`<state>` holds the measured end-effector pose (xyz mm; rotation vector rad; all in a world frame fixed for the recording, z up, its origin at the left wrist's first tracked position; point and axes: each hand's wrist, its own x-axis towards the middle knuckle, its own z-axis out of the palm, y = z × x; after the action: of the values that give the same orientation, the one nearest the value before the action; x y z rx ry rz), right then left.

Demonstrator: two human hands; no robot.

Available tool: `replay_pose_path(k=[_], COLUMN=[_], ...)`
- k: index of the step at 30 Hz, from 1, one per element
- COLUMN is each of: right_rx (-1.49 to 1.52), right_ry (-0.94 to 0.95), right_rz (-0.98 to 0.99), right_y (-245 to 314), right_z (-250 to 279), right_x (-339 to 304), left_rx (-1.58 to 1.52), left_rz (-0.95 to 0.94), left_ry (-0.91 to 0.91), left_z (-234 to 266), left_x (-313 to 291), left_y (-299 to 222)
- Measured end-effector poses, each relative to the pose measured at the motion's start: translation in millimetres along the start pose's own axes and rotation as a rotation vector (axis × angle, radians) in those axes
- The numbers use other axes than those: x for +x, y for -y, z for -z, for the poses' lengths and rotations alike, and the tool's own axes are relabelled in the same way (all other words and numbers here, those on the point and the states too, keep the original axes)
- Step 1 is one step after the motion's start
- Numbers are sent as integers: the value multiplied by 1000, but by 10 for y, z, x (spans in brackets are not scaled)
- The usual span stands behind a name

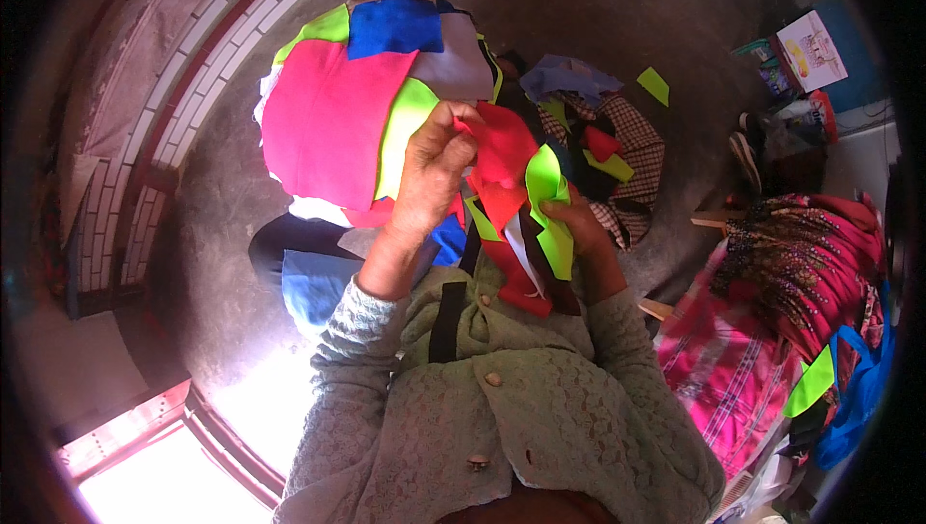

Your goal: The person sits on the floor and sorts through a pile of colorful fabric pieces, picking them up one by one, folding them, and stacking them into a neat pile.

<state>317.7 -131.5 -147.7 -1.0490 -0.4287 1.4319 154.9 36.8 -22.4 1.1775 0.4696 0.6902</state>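
Observation:
My left hand (432, 169) is closed, its thumb and fingers pinching the edge of a red cloth piece (503, 145). A curled neon-green cloth piece (550, 235) is gripped in my right hand (581, 227), close beside the red one. Below them, red, white and dark scraps (516, 278) hang over my lap; which hand bears them I cannot tell. Just beyond my left hand rises a large rounded bundle of cloth patches, with a pink patch (323, 124), a blue patch (395, 26) and a lime strip (407, 124) showing.
Checked cloth (641, 153) with mixed scraps lies on the floor ahead to the right. A lone green scrap (653, 86) is farther off. Pink fabric (738, 360) is heaped at my right, near a blue bag (858, 399). A blue cloth (316, 288) lies left of my lap.

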Motion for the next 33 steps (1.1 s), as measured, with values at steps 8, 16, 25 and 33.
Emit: replay_pose_path(k=[8, 16, 25, 33], right_rx=[-4, 41, 24, -13], right_ry=[-27, -2, -99, -8], right_rz=[-13, 48, 28, 134], right_y=[31, 12, 96, 140], right_z=[-39, -57, -188, -192], right_x=[-16, 0, -31, 12], left_rx=[627, 29, -335, 285], left_rz=[-32, 236, 180, -242], left_ry=[36, 10, -120, -247], left_z=[-57, -57, 26, 662], left_x=[3, -13, 79, 912], left_y=[-203, -479, -468, -1223])
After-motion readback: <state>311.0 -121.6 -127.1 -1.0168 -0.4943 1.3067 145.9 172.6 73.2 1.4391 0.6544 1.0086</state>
